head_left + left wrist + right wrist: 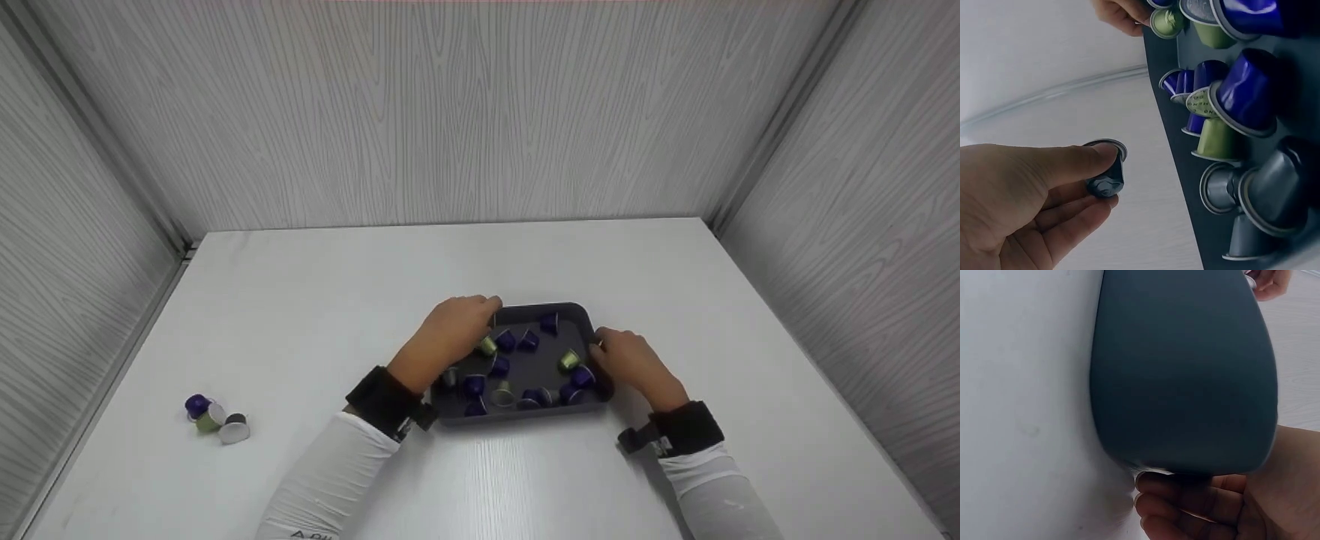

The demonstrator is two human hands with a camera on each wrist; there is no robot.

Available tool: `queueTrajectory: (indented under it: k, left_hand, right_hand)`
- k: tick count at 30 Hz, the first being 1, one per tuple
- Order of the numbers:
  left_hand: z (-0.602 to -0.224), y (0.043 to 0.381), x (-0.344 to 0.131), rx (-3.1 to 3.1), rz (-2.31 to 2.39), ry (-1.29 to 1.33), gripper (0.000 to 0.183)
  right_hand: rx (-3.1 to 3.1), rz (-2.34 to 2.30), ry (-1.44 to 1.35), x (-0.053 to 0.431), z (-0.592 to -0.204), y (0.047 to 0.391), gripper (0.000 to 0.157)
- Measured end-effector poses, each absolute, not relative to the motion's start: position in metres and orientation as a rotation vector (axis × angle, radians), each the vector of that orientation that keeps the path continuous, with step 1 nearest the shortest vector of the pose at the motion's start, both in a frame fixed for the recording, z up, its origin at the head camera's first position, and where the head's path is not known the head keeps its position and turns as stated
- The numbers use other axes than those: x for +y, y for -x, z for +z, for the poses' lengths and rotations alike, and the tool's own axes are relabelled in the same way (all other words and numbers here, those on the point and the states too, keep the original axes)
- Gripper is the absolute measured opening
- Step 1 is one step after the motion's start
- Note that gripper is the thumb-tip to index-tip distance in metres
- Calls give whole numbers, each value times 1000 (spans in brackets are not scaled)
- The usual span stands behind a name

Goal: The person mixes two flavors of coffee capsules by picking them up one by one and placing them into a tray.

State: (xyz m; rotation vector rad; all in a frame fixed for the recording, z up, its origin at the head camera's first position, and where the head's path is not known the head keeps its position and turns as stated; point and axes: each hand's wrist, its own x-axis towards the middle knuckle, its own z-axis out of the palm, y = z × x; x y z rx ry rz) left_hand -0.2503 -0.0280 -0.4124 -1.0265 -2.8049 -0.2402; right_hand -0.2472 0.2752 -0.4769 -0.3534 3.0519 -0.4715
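Note:
A dark grey tray (pixel 536 306) lies in front of me, with several blue, green and dark coffee capsules inside. My left hand (pixel 459 321) is over its far left part. In the left wrist view, the thumb and fingers of that left hand (pixel 1055 191) pinch a dark coffee capsule (pixel 1107 181) by its rim and side. My right hand (pixel 634 360) is at the tray's right end. Its curled fingers (pixel 1185 500) sit against the end wall in the right wrist view, gripping the tray, with the thumb hidden behind it.
A small group of coffee capsules lies on the white table (pixel 337 300) at the left: a blue capsule (pixel 197 406), a green capsule (pixel 207 421) and a dark capsule with a pale rim (pixel 235 429). Pale wood-grain panels (pixel 450 112) enclose the back and sides.

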Motion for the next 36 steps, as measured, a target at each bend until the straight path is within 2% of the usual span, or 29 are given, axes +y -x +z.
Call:
queueTrajectory:
  k: [16, 25, 36]
  left_hand:
    - [-432, 246, 26, -2844, -107, 1311, 22]
    - [-445, 243, 36, -2915, -162, 1394, 10]
    - [-444, 241, 28, -2894, -143, 1397, 15]
  right_hand:
    - [3072, -462, 366, 274, -478, 247, 16]
    - [3034, -506, 320, 273, -478, 245, 18]
    - [3055, -521, 332, 273, -476, 243, 19]
